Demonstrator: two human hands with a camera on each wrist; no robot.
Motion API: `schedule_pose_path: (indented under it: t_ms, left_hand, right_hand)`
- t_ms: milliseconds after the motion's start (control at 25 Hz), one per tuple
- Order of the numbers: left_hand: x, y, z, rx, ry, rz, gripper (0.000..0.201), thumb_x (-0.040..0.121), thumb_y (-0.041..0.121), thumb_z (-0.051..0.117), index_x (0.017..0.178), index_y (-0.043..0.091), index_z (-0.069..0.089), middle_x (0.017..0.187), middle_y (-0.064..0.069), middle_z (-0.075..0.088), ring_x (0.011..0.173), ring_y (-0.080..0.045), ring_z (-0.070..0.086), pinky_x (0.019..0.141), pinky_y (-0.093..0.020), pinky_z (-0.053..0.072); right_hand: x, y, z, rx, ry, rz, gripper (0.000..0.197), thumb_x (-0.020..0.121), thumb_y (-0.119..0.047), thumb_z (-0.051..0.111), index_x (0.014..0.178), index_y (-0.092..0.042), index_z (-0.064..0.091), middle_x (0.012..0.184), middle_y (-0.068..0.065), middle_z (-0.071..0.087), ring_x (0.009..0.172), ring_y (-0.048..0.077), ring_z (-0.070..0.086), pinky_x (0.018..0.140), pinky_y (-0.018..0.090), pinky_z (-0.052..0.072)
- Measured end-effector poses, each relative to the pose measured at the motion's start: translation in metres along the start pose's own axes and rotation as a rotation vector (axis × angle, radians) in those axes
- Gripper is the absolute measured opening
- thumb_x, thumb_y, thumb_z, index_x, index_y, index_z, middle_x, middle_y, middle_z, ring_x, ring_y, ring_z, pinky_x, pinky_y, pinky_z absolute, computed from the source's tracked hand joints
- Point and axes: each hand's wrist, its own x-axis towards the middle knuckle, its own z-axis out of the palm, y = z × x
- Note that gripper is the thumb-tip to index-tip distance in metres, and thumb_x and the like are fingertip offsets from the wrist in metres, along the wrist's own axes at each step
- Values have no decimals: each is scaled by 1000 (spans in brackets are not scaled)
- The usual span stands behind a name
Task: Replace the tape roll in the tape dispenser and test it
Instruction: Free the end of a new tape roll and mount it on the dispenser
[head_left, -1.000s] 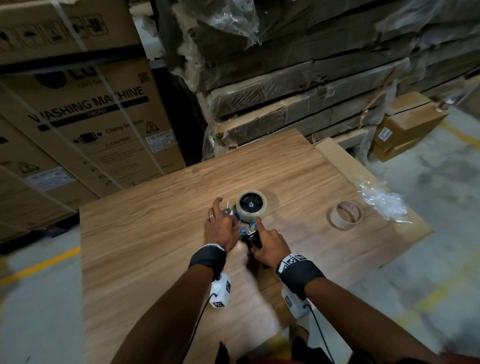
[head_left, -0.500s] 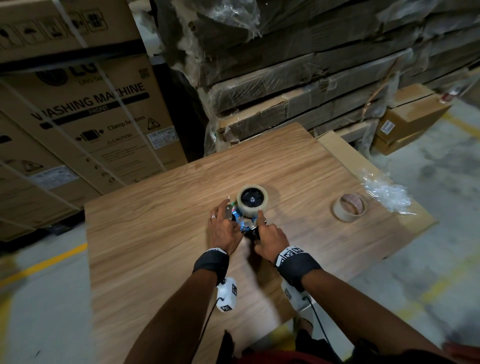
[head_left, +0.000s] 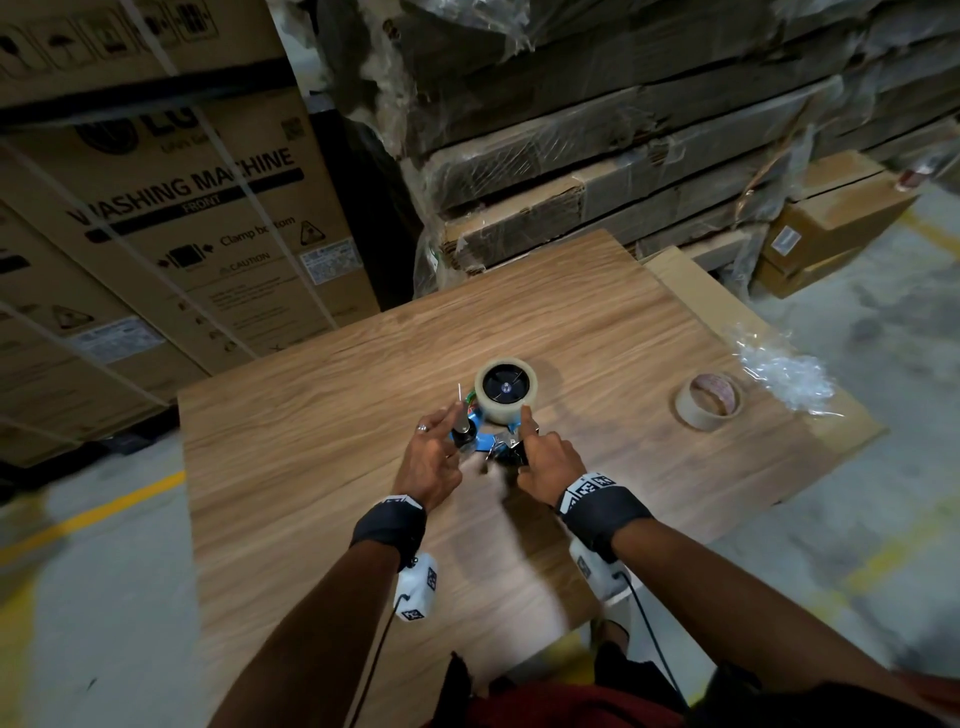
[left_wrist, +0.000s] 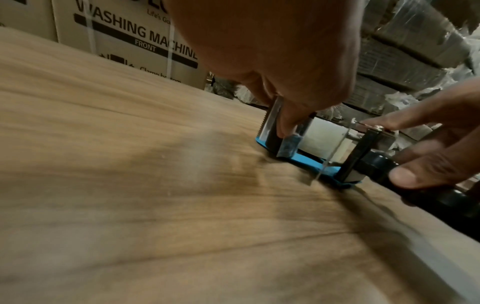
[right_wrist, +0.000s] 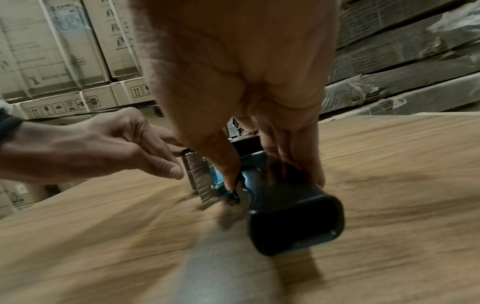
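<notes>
With the tape dispenser (head_left: 491, 436) lying on its side on the wooden table (head_left: 311, 415) and the new tape roll (head_left: 506, 388) already on its hub, the right hand (head_left: 548, 465) clamped around the black handle should keep it still while the left hand (head_left: 431, 462), fingers pinching at the roller and blade end, guides the tape end through carefully away from the teeth

Dispenser handle (head_left: 511, 457) largely hidden under right hand (head_left: 550, 462); forearms cut off at 6 o'clock; wrist-view tabletop (left_wrist: 130, 185) motion-blurred.
</notes>
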Motion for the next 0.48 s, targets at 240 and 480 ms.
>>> schedule_pose_path:
  t_ms: [240, 480]
  left_hand:
    - [2, -9, -26, -13, -24, 252, 22, 73, -2, 59, 80, 0, 80, 144, -14, 58, 128, -39, 58, 105, -38, 48]
    - [6, -20, -32, 9, -60, 318, 13, 78, 3, 68, 72, 5, 79, 140, -19, 60, 127, -38, 60, 102, -43, 53]
  right_hand:
    - [3, 5, 3, 19, -9, -20, 99, 91, -21, 63, 162, -17, -6, 131, 27, 56, 116, 46, 59, 94, 46, 50]
    - [6, 9, 1, 70, -30, -26, 100, 90, -28, 68, 162, -25, 0, 138, 26, 53, 124, 45, 56, 101, 44, 49]
